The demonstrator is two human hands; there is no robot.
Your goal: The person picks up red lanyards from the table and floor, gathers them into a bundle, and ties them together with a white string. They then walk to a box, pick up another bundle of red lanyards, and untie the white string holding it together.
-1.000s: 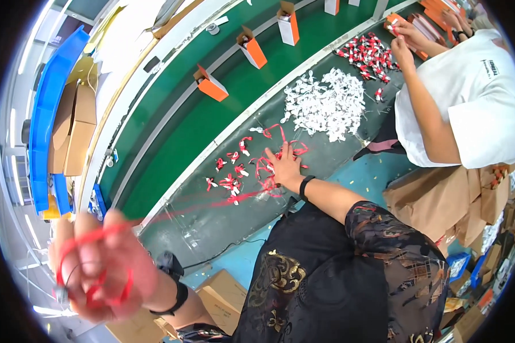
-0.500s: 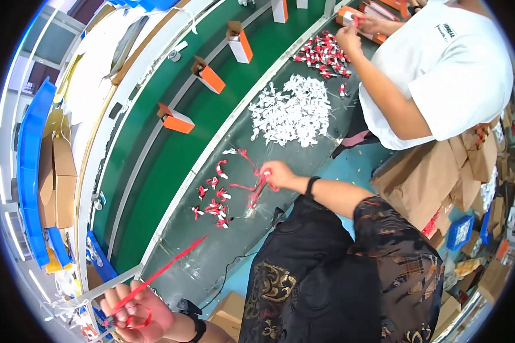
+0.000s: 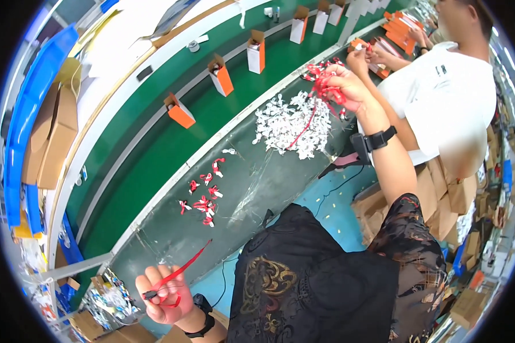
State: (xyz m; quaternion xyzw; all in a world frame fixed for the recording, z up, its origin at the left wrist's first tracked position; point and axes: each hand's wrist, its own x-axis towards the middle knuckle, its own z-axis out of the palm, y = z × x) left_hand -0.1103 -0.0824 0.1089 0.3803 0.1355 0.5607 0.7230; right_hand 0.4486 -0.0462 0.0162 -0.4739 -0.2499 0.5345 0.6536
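Note:
My left hand [image 3: 167,298], low at the near end of the bench, is closed on a red ribbon [image 3: 184,270]. Its free end points up toward the bench, and a small black piece [image 3: 150,295] shows at the fingers. My right hand [image 3: 351,90] is stretched far to the right, its fingers closed on a bunch of red ribbons [image 3: 326,87]. One strand trails down over a heap of small white looped pieces [image 3: 286,123]. Several small red-and-white bundles [image 3: 205,204] lie scattered on the dark bench top between my hands.
Beyond the bench runs a green conveyor [image 3: 137,154] carrying orange-and-white boxes [image 3: 220,79]. A person in a white shirt [image 3: 440,97] works at my right, near more red pieces and orange boxes. Cardboard boxes [image 3: 54,134] and a blue bin [image 3: 31,131] stand far left.
My right hand has lifted the red ribbons off the bench and carried them far right, over the white heap. The left hand still holds its ribbon. The view has shifted.

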